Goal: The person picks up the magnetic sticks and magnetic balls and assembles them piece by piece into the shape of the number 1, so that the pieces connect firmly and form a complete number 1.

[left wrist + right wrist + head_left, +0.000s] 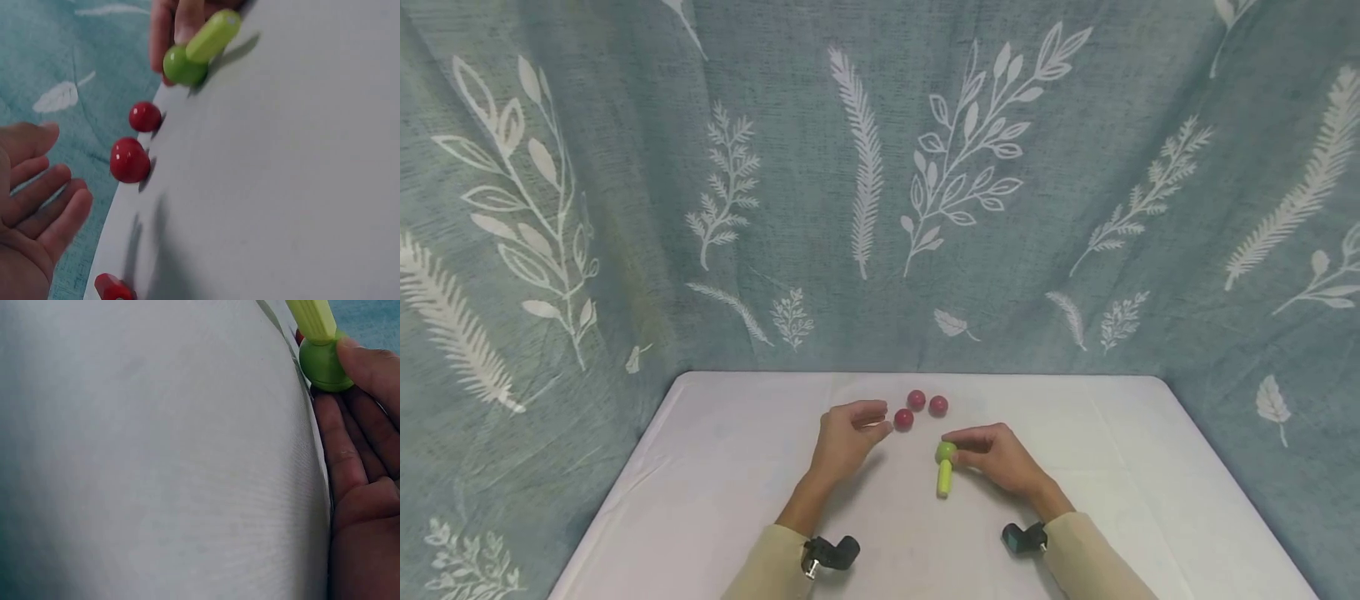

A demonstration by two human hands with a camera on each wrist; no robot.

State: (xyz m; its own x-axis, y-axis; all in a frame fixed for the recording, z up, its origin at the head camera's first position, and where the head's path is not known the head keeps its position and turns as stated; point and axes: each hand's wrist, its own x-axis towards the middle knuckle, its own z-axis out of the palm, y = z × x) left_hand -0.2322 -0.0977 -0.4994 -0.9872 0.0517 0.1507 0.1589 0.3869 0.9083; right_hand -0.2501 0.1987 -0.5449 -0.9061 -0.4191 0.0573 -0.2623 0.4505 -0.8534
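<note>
My right hand [1000, 460] pinches a green ball [946, 452] between thumb and fingers, low over the white table. A yellow-green stick [943, 481] joins or touches the ball, reaching toward me; the right wrist view shows the thumb on the ball [324, 365] beside the ribbed stick [312, 319]. My left hand [846, 437] holds nothing, its fingers relaxed, with its tips close to the nearest red ball [904, 419]. Two other red balls, one behind [916, 400] and one to the right [938, 406], lie near it. In the left wrist view they partly overlap.
A red stick-like piece [114, 287] shows at the bottom of the left wrist view; the left hand seems to hide it in the head view. The white table [1112, 467] ends at a blue-green leaf-patterned curtain [805, 208] behind and at both sides.
</note>
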